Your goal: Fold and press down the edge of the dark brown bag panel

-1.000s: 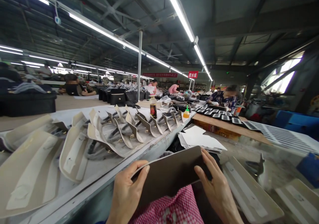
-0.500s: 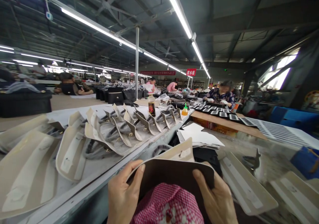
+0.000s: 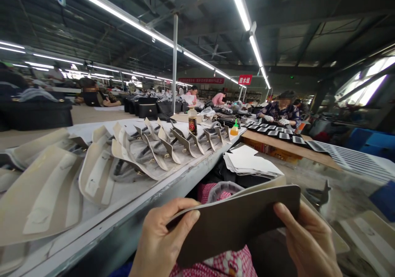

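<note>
My left hand (image 3: 165,238) and my right hand (image 3: 308,240) both grip a folded beige-and-grey bag panel (image 3: 234,223) held low in front of me. The left fingers curl over its left edge; the right fingers wrap its right edge. A red checked cloth (image 3: 225,264) shows beneath the panel. Behind the panel lies a stack of white cut sheets (image 3: 249,164).
A long bench (image 3: 129,211) on the left carries rows of cream bag panels (image 3: 46,186) with metal clasps, a dark bottle (image 3: 193,125) and a small glue bottle (image 3: 235,129). A cardboard-topped table (image 3: 286,149) with dark pieces stands right. Other workers sit further back.
The panel has been flattened and turned wider between my hands, and my right hand has shifted rightward along its edge. The camera view has tilted slightly upward.
</note>
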`<move>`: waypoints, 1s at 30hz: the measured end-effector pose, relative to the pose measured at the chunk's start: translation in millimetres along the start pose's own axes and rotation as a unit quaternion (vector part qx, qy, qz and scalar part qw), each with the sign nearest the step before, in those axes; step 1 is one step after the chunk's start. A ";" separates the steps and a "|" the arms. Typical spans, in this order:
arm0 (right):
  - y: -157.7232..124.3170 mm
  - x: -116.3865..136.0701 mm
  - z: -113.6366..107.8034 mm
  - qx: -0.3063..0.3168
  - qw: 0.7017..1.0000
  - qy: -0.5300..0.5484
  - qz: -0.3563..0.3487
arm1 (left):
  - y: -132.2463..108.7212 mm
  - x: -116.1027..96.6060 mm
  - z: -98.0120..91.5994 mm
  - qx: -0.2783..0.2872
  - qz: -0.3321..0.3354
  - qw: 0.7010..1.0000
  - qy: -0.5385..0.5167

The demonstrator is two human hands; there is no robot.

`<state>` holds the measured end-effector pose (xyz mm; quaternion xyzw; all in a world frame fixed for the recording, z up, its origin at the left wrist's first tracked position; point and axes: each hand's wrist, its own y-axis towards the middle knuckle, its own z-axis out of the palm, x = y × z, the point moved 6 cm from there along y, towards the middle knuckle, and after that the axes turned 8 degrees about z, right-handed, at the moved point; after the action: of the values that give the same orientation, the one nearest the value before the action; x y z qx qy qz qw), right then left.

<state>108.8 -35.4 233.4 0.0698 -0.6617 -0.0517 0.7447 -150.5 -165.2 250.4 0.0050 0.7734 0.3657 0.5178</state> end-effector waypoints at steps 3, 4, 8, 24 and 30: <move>-1.5 9.5 -2.3 -0.024 0.999 -0.049 -0.002 | 11.7 -4.0 1.1 0.049 0.095 0.991 0.086; -2.0 12.5 -3.1 -0.032 0.996 -0.078 -0.012 | 14.5 -7.6 2.4 0.053 0.132 0.982 0.126; -4.8 19.9 -6.0 -0.049 0.984 -0.159 -0.066 | 18.7 -21.8 17.5 0.071 0.198 0.955 0.211; -4.5 2.7 -14.2 -0.006 0.997 -0.071 0.023 | 22.1 -32.6 25.3 0.033 0.134 0.990 -0.004; -4.7 4.2 -10.3 0.016 0.998 -0.054 0.006 | 23.0 -24.7 35.3 0.088 0.013 0.992 -0.087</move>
<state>119.6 -40.3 235.6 0.0753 -0.7022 -0.0401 0.7069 -119.2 -138.1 276.2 0.0919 0.7545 0.3014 0.5758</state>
